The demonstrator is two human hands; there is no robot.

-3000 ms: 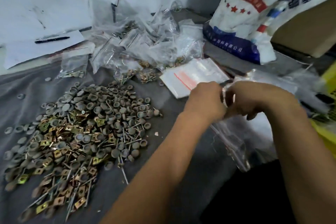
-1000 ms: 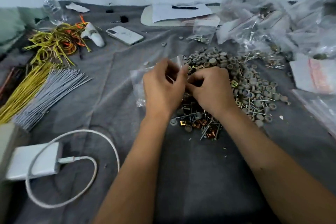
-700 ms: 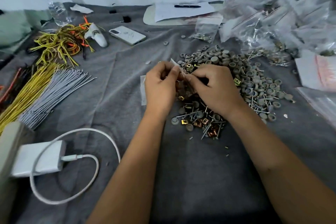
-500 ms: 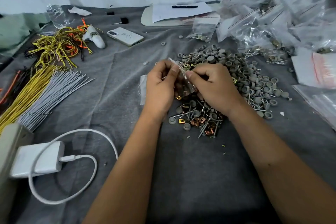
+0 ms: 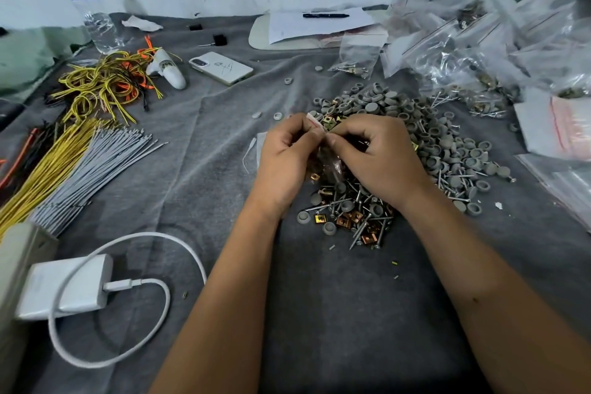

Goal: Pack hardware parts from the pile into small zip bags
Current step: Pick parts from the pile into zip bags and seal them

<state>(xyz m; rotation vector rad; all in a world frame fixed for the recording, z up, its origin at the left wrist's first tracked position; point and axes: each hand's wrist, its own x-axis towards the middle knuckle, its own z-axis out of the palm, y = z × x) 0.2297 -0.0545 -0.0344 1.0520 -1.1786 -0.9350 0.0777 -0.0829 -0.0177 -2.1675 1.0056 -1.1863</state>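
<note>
Both hands meet at frame centre over the near edge of the pile (image 5: pixel 415 137) on the counter (image 5: pixel 319 313): the left hand (image 5: pixel 284 160) and right hand (image 5: pixel 377 157) each pinch the top of a small clear bag (image 5: pixel 331 166), fingertips almost touching at its red-striped mouth. The bag hangs down between the palms, long axis running toward the viewer. Loose parts lie directly beneath and to the right, so the right hand is nearer for picking.

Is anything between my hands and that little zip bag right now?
Nothing visible. The left hand and right hand both already pinch the small zip bag at its top edge, just above the hardware pile.
</note>
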